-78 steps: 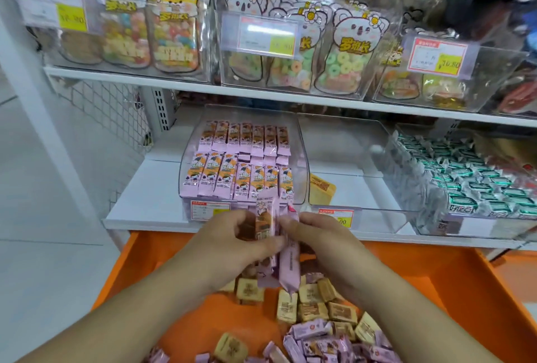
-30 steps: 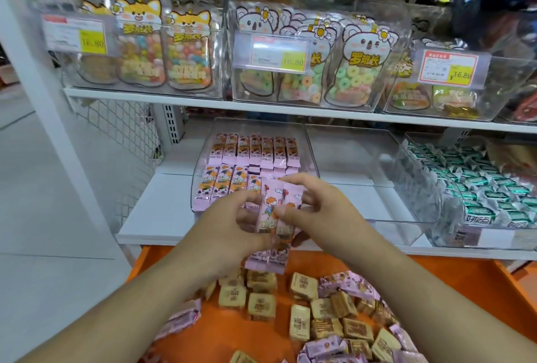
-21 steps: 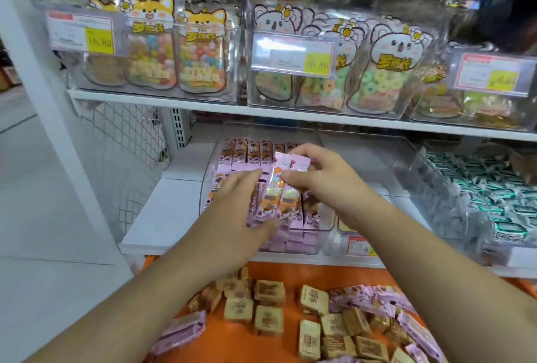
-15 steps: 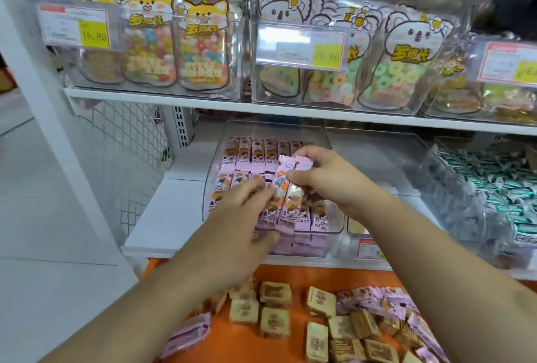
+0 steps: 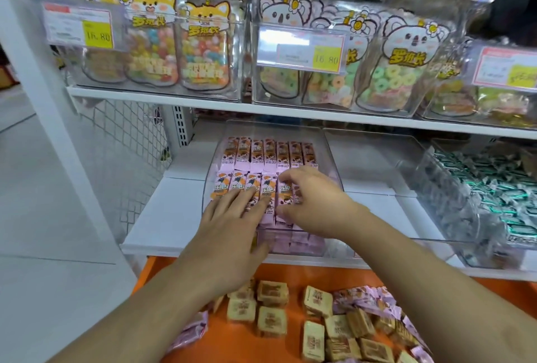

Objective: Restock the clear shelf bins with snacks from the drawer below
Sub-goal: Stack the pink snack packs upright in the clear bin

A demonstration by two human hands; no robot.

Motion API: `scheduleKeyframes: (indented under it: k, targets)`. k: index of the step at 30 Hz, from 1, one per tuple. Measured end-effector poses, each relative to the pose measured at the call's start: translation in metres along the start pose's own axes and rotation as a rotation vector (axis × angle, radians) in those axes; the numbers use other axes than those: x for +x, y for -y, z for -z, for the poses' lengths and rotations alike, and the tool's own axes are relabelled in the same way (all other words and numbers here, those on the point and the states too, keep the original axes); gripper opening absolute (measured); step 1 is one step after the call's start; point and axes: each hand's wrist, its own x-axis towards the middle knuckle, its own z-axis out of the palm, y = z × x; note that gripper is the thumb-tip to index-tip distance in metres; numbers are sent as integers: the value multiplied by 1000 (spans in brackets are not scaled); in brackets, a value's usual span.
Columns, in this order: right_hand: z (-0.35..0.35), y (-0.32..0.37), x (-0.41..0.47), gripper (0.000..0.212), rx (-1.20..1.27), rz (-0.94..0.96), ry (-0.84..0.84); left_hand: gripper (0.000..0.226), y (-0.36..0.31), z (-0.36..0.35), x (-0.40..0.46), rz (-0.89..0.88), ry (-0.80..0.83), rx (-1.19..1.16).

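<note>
while both your hands are down in the clear bin point(image 5: 328, 156), the job reads as partly done rather than finished. your left hand point(image 5: 232, 229) lies flat, its fingers point(image 5: 247, 197) spread open and resting on the front row of pink snack packs point(image 5: 252, 188); it grips nothing that i can see. your right hand point(image 5: 313, 202) is curled over the packs just beside your left fingertips, fingers bent around the edge of that row, and whether they still pinch a pack or only press it into line i cannot tell. beyond your fingertips a back row of the same packs point(image 5: 270, 153) stands neat and full, and the row under your fingers looks nearly filled across the bin. so this bin seems close to stocked. what is left is plain enough: just past your right hand the neighbouring clear bin point(image 5: 374, 165) looks bare, and below your wrists the orange drawer point(image 5: 290, 278) still holds loose tan square snacks point(image 5: 273, 293) and more pink packs point(image 5: 366, 301). further off to the right, the bin of green-wrapped sweets point(image 5: 494, 199) appears well filled already. i would judge the empty bin to be your next work.
</note>
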Motion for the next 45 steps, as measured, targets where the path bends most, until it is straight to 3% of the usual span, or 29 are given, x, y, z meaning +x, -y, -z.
scheduleKeyframes:
  k: [3, 16, 26, 33, 37, 45]
  targets:
    - [0, 1, -6, 69, -112, 24, 18, 79, 0, 0, -1, 2, 7, -10]
    - [-1, -1, -36, 59, -71, 118, -83, 77, -3, 3, -7, -18, -25, -46]
    - [8, -45, -115, 38, 196, -4, -128, 67, -58, -5, -36, -147, -85, -305]
    - [-26, -157, -178, 9, 160, -377, -69, 56, -107, -101, -51, -199, 224, -372]
    - [-58, -204, -188, 7, 141, -500, 33, 54, -123, -165, -56, -134, 352, -384]
    - [-133, -291, -194, 55, 138, -777, 128, 52, -132, -279, -40, 4, 583, -436]
